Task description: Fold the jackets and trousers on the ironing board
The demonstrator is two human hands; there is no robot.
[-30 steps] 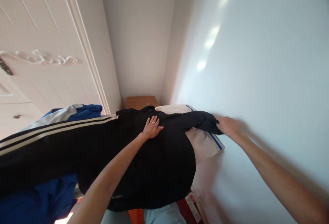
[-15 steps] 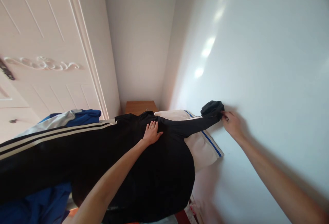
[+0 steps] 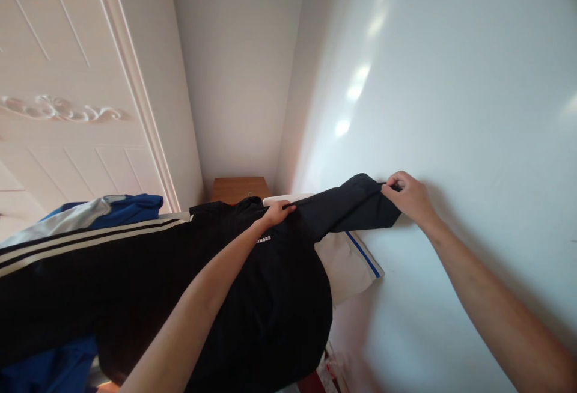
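A black garment (image 3: 270, 303) with small white lettering on its front spreads across the lower middle. Its right-side sleeve (image 3: 347, 207) is stretched out toward the wall. My right hand (image 3: 408, 198) pinches the upper corner of that sleeve's end, close to the wall. At the sleeve's shoulder end, my left hand (image 3: 279, 213) grips the black cloth between thumb and fingers. The other sleeve (image 3: 90, 249), with white stripes, extends to the left edge. Under the black garment lies a white garment with a blue stripe (image 3: 351, 264).
Blue and white clothes (image 3: 121, 210) lie at the left, with more blue cloth (image 3: 54, 366) at the bottom left. A wooden cabinet (image 3: 238, 187) stands in the far corner. The pale wall (image 3: 473, 110) rises at the right, and a white panelled door (image 3: 76, 50) at the left.
The bunched sleeve end has opened out flatter and wider. My left hand has gone from lying flat on the chest to gripping cloth near the shoulder. White lettering now shows, and the view has shifted slightly.
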